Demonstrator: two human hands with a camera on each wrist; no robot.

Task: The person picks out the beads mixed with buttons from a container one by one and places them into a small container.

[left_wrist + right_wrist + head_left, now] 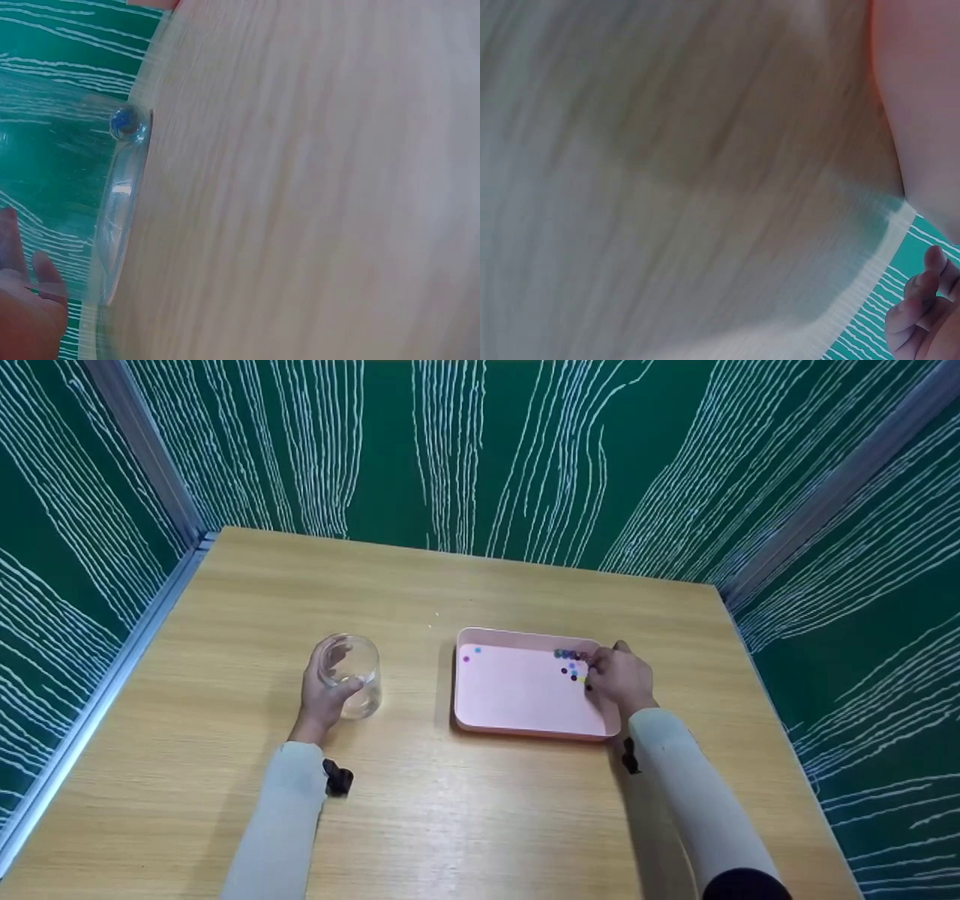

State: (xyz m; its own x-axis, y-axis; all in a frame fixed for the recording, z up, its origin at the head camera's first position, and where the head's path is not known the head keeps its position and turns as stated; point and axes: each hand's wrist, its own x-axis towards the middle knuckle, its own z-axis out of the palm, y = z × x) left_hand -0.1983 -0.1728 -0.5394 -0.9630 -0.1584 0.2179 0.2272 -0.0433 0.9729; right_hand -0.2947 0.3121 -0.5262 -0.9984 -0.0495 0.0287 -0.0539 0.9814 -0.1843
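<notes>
My left hand (322,697) grips a clear glass jar (362,701) from its left side, thumb across the front. In the left wrist view a blue marble (125,122) lies against the jar's bottom end. A shallow pink tray (525,705) is to the right of the jar. Near its back right corner, dark glassy marbles (566,654) lie in a row, with several small coloured balls (574,669) in front of them. My right hand (622,679) reaches over the tray's right wall with bent fingers at these marbles. Whether it pinches one is hidden.
A pink ball (466,659) and a blue ball (478,650) lie in the tray's back left corner. Tiny white specks (433,619) dot the wooden table (450,810) behind the tray. Green panels (390,457) with white lines enclose the table's back and sides.
</notes>
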